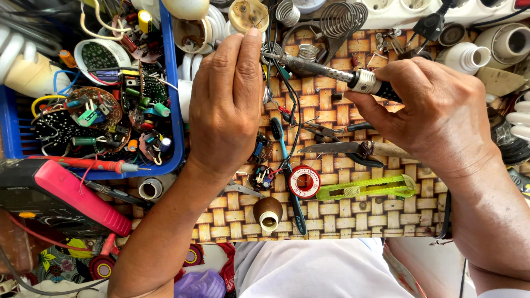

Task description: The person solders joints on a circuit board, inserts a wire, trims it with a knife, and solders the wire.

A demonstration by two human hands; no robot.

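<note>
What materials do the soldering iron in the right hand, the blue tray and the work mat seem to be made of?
Soldering iron in the right hand: dull, scorched metal shaft, pale collar, dark grip, probably plastic.
Blue tray: glossy moulded plastic, judging by its smooth, even rim.
Work mat: a woven cane pattern, yet it looks flat, so possibly printed.

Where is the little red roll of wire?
In the head view, the red solder spool lies on the woven mat, near the middle, just left of the green utility knife and touching the blue toothbrush.
</note>
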